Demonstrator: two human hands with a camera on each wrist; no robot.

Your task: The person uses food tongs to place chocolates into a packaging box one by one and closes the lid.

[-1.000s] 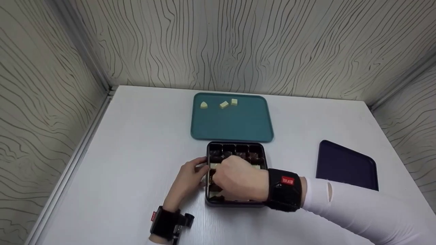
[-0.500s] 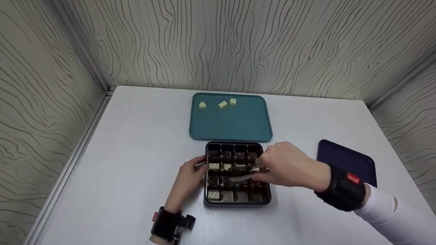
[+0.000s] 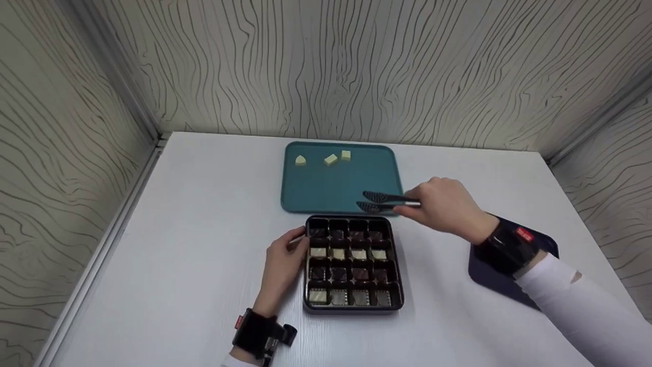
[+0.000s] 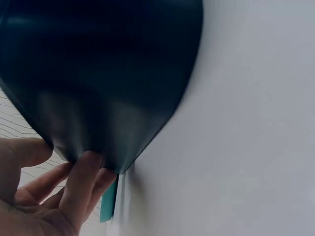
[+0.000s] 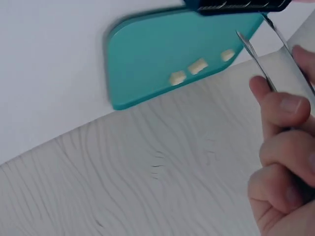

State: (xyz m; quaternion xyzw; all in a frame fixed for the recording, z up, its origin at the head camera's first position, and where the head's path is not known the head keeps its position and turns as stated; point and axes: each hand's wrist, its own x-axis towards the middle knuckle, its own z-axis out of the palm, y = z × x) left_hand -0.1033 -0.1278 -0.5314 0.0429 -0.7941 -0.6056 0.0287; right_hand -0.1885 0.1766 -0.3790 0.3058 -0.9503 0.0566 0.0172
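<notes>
A black box (image 3: 399,285) is divided into rows of small compartments. Dark chocolates (image 3: 360,274) sit in two rows, with a row of white chocolates (image 3: 358,253) between them. The nearest row has a white piece at its left; its other cells look grey and ribbed. My left hand (image 3: 281,262) touches the box's left side, fingertips on the outer wall (image 4: 98,98) and thumb near the rim. My right hand (image 3: 448,206) grips black tongs (image 3: 377,197) over the front right of the teal tray (image 3: 326,196). Their tips are parted, with nothing between them.
Several cream-coloured pieces, including a block (image 3: 330,159) and a pointed piece (image 3: 300,160), lie at the back of the teal tray. A dark purple tray (image 3: 484,270) lies at the right, partly under my right forearm. Patterned walls (image 3: 326,71) enclose the white table (image 3: 214,204).
My right hand with the tongs has risen from over the box and moved right and back, to the teal tray's edge, uncovering the compartments. The left hand stays at the box.
</notes>
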